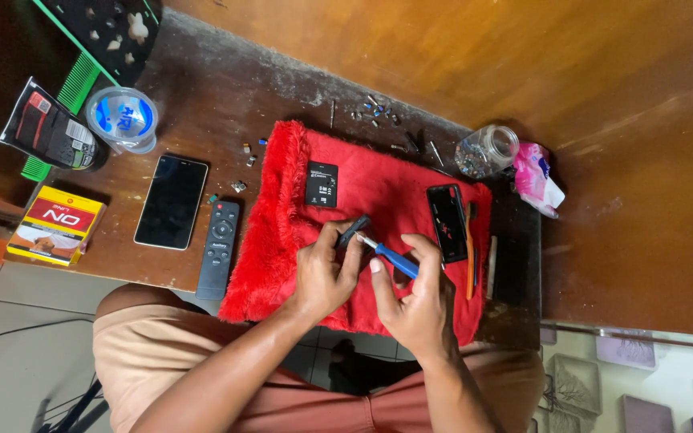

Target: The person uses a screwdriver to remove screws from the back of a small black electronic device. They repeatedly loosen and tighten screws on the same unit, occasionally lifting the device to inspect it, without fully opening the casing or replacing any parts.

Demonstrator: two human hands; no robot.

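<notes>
- Holding a small black part [352,230] in your left hand [322,277], pinched between thumb and fingers just above the red fluffy cloth [282,200], near its front edge; raised this way, it meets the tool tip squarely.
- Your right hand [420,301] grasps a blue-handled screwdriver [391,256]; its tip touches the black part, with the shaft angled up and left.
- Cloth covers the middle of the table [226,88], probably so that small pieces stay put on the soft pile.
- On the cloth: a black battery [322,184] near the back edge, a black phone shell [447,223] to the right, and an orange-handled brush [470,248] just beside it.
- Loose screws and bits [374,112] lie at the table's back edge, and a clear jar [487,150] lies on its side near the cloth's back right corner.
- Left of the cloth: a remote control [220,248], then a dark phone [172,201], well apart from your hands.
</notes>
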